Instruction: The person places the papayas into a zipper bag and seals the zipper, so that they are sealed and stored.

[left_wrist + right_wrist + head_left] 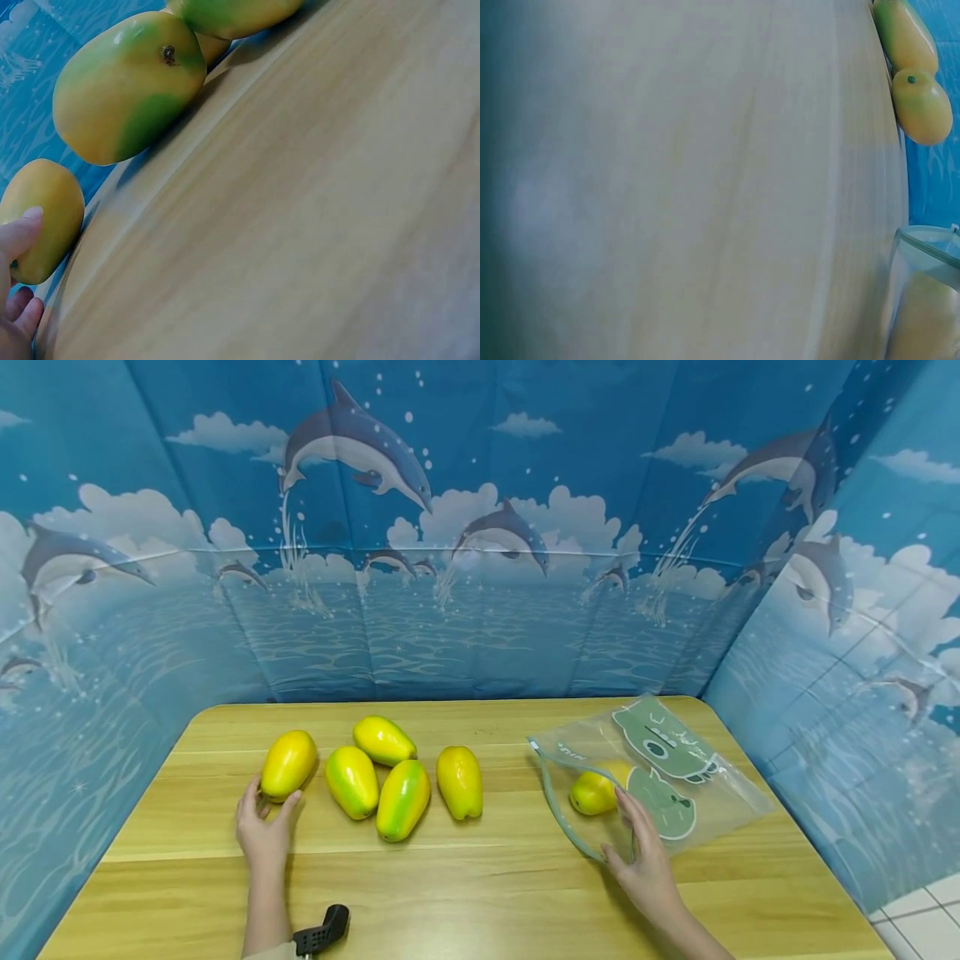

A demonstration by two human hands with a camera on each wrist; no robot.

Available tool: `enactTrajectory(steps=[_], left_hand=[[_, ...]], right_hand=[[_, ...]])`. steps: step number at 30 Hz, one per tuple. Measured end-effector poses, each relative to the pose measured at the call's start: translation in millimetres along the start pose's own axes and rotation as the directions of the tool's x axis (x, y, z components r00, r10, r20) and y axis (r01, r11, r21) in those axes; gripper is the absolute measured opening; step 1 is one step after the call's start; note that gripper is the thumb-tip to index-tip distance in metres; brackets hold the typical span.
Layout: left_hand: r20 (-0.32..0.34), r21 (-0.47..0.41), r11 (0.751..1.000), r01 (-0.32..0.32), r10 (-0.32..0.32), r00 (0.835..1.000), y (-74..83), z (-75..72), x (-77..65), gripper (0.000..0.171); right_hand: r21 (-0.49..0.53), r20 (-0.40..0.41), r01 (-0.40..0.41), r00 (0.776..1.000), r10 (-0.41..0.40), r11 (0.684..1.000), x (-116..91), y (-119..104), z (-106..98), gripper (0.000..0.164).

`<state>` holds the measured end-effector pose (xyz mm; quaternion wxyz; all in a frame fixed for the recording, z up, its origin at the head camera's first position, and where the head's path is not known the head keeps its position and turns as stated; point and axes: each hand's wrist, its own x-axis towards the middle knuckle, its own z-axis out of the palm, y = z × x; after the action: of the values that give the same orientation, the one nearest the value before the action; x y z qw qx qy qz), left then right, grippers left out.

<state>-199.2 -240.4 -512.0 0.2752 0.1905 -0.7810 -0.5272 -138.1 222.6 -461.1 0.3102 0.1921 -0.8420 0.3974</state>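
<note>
My left hand (266, 827) is at the near end of a yellow mango (289, 766) at the table's left, thumb and fingers spread to either side. In the left wrist view the thumb (21, 232) overlaps this mango. My right hand (645, 864) lies over the mouth side of a clear zip bag (720, 810) with green cartoon prints. Its fingers are loosely bent, fingertips close by a mango (592, 793) inside the bag. In the right wrist view the bag's rim (930, 247) shows at the lower right; the hand is out of view there.
Several yellow-green mangoes lie mid-table, including a rear one (384, 741), a front one (403, 802) and a lobed one (460, 782). The wooden table (480, 893) ends at a dolphin-print curtain (480, 635). A black wrist mount (322, 931) sticks out beside the left forearm.
</note>
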Motion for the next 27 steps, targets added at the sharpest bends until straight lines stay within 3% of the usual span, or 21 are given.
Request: enactTrajectory(steps=[6,18,27], left_hand=[[-0.007,-0.005,1.000,0.018,-0.018,1.000,0.7,2.6,1.5,0.064],[-0.057,-0.004,1.000,-0.028,0.027,0.998,-0.8,7.1,4.0,0.059],[-0.061,-0.002,1.000,-0.008,0.008,0.998,-1.2,8.5,4.9,0.058]], right_hand=[[0.001,0.003,-0.008,1.000,0.008,1.000,-0.3,-0.5,-0.2,0.086],[0.013,0.000,0.001,1.000,-0.001,1.000,-0.9,0.3,-0.1,0.086],[0.004,-0.001,0.004,1.000,-0.004,1.000,-0.8,0.4,0.3,0.086]])
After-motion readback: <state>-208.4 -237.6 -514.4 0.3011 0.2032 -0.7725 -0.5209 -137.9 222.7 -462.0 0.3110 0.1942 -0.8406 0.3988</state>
